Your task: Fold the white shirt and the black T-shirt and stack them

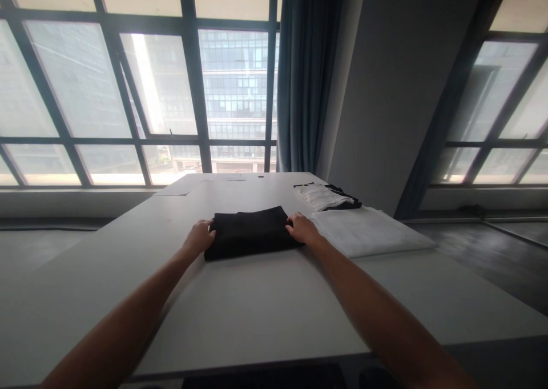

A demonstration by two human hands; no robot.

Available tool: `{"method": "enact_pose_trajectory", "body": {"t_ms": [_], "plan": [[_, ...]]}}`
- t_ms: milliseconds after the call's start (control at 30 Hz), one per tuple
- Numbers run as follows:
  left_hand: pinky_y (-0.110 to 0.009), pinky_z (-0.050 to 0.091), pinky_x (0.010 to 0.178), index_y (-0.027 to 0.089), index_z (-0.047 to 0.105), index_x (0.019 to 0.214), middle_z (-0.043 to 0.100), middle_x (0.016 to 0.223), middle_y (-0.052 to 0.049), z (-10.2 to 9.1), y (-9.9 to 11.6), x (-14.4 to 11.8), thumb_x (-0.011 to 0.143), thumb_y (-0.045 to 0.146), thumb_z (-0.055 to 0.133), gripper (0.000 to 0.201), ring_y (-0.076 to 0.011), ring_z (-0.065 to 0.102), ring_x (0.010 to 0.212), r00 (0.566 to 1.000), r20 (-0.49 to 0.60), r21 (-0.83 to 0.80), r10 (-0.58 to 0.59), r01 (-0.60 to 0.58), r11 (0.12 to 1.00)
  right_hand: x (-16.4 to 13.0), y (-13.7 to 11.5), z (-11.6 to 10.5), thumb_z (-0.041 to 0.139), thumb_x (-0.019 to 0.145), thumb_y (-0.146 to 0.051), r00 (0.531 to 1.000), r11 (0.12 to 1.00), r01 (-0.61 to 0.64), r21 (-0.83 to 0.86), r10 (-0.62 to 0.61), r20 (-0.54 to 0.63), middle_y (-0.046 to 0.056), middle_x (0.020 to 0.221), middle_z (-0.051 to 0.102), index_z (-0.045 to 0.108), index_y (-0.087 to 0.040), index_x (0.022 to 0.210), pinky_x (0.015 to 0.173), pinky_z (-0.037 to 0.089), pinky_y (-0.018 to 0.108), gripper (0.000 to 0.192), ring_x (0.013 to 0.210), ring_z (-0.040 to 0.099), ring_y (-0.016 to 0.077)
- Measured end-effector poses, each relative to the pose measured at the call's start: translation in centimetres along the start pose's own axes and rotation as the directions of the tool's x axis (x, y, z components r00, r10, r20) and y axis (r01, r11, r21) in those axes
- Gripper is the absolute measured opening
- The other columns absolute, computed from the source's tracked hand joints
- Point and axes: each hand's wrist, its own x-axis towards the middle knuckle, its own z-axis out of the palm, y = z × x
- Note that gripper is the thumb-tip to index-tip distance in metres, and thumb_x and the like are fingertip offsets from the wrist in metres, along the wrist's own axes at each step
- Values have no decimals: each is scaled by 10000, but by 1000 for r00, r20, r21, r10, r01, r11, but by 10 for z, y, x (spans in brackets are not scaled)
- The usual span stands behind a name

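A folded black cloth (253, 233) lies on the white table, its near edge slightly raised at the right. My left hand (200, 236) grips its left edge, with the thumb on the near side. At the opposite edge, my right hand (301, 228) has its fingers closed on the cloth's right side. Some fingertips of both hands are hidden behind the fabric. Whether it is a garment I cannot tell.
Right of the cloth lies a flat stack of white sheeting (372, 232). Behind that sits a pile of white and black fabric (327, 196). Sheets of paper (175, 188) lie toward the far left of the table (257, 315). Windows and a blue curtain (306, 80) stand beyond.
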Motion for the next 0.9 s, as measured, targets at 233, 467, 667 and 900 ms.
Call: {"method": "enact_pose_trajectory", "body": {"t_ms": [233, 467, 667, 900], "plan": [[-442, 218, 1180, 223, 505, 1427, 388, 1538, -36, 27, 60, -33, 986, 419, 315, 519, -246, 308, 1440, 885, 102, -83, 454, -447, 891, -13, -54, 17, 409, 990, -447, 939, 933, 339, 120, -343, 21, 77, 1507, 415, 482, -208, 1432, 1176, 172, 393, 508, 1408, 322, 236], [-459, 188, 1175, 215, 415, 1488, 308, 1572, -43, 38, 52, -27, 984, 468, 265, 583, -263, 233, 1468, 910, 303, -9, 282, -293, 956, -4, -49, 37, 304, 989, -559, 917, 961, 232, 151, -268, 295, 21, 1600, 196, 311, -228, 1534, 1195, 98, 447, 638, 1485, 122, 207], [-497, 210, 1158, 198, 364, 1514, 206, 1601, -78, 32, 22, -9, 944, 611, 256, 713, -302, 161, 1483, 942, 331, 30, 55, -69, 997, 9, -15, 37, 226, 969, -648, 944, 995, 39, 92, -67, 324, 45, 1614, 128, 209, -189, 1563, 1194, 80, 456, 751, 1490, 92, 214], [-580, 193, 1136, 125, 358, 1511, 215, 1587, -155, 38, 10, 2, 915, 660, 258, 807, -359, 205, 1464, 964, 264, 103, -24, -3, 995, 8, -1, 34, 218, 981, -619, 958, 998, -50, 43, 36, 284, 75, 1609, 152, 256, -179, 1551, 1180, 77, 519, 722, 1481, 141, 246]]}}
